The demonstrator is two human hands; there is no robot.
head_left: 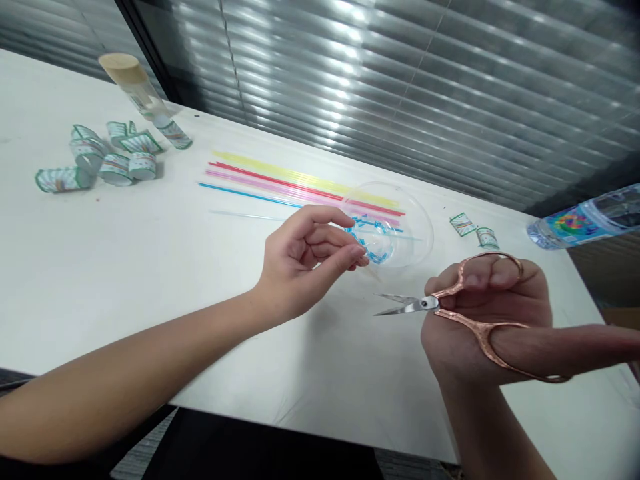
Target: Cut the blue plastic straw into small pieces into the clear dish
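Observation:
My right hand (pixel 493 313) holds a pair of small scissors (pixel 425 305), with a finger and the thumb through the copper-coloured handles. Their silver blades are parted and point left, with nothing visible between them. My left hand (pixel 313 257) is raised left of the blade tips, thumb pressed to the fingertips in a pinch. A faint, pale sliver shows below those fingertips, too blurred to name. Behind the left fingers stands a clear plastic bowl (pixel 425 233) with short blue pieces (pixel 383 255) inside. Thin coloured sticks (pixel 280 175), yellow, red, pink and blue, lie behind the left hand.
Several short rolls in green-edged printed paper (pixel 115 168) lie at the left, near a clear bottle with a beige cap (pixel 131 79). Two printed paper pieces (pixel 463 225) lie right of the bowl. A labelled water bottle (pixel 575 223) lies at the right edge. Metal blinds (pixel 340 80) back the white table (pixel 150 267).

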